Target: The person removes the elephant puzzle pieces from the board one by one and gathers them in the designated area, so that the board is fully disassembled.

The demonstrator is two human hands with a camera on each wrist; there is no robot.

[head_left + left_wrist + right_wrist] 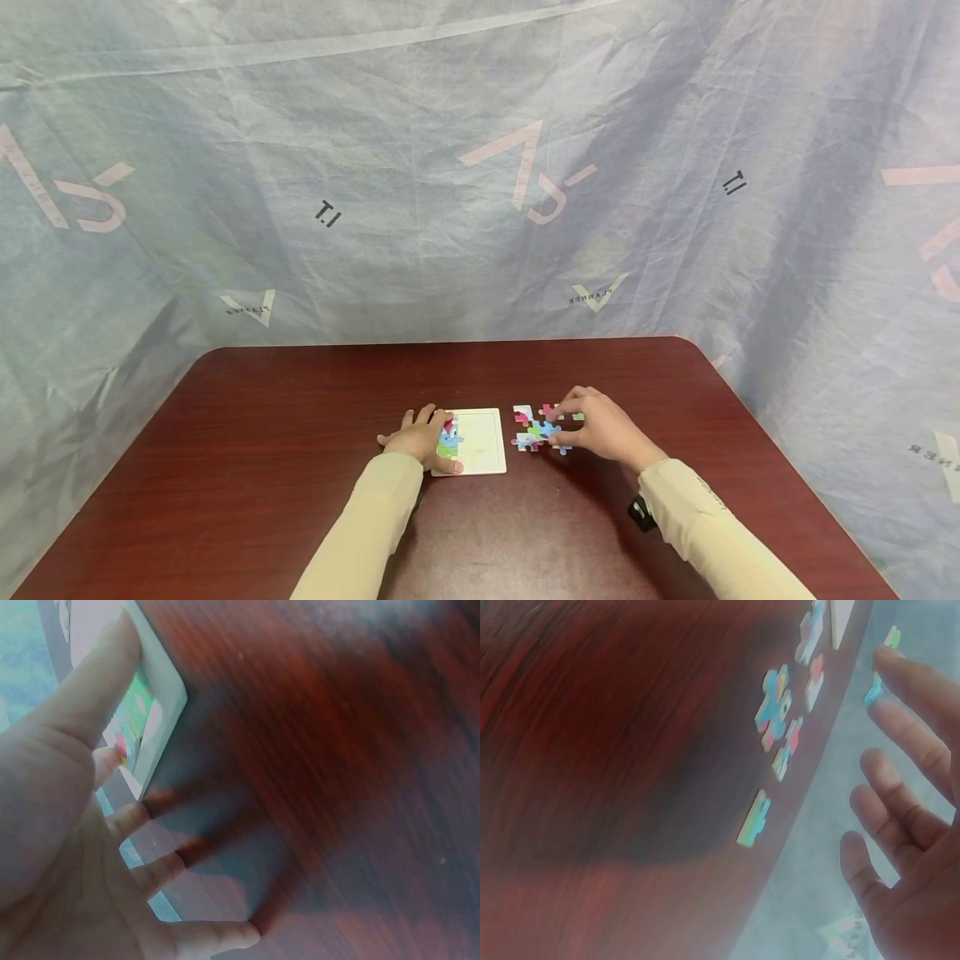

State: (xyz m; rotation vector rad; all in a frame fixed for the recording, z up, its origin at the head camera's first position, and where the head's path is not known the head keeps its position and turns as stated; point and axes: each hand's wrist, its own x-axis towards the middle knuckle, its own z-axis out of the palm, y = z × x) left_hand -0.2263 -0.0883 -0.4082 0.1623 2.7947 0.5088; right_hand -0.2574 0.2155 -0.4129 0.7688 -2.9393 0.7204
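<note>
My left hand (414,439) rests with spread, fairly straight fingers on the left side of a pale square puzzle tray (485,442). Its thumb lies on the tray's front rim, and a finger touches the joined pieces (450,437) along the left side, partly covered by the hand. To the right of the tray, my right hand (600,427) pinches a green and blue puzzle piece (874,691) between thumb and index finger, raised above the table. The other fingers of that hand are loosely bent. Loose puzzle pieces (774,709) lie below it, some hidden by the hand in the head view.
The tray and pieces are on a dark red wooden table (285,392). Behind it hangs a grey printed cloth (420,167), which also runs down both sides. A dark band (642,512) shows at the right wrist.
</note>
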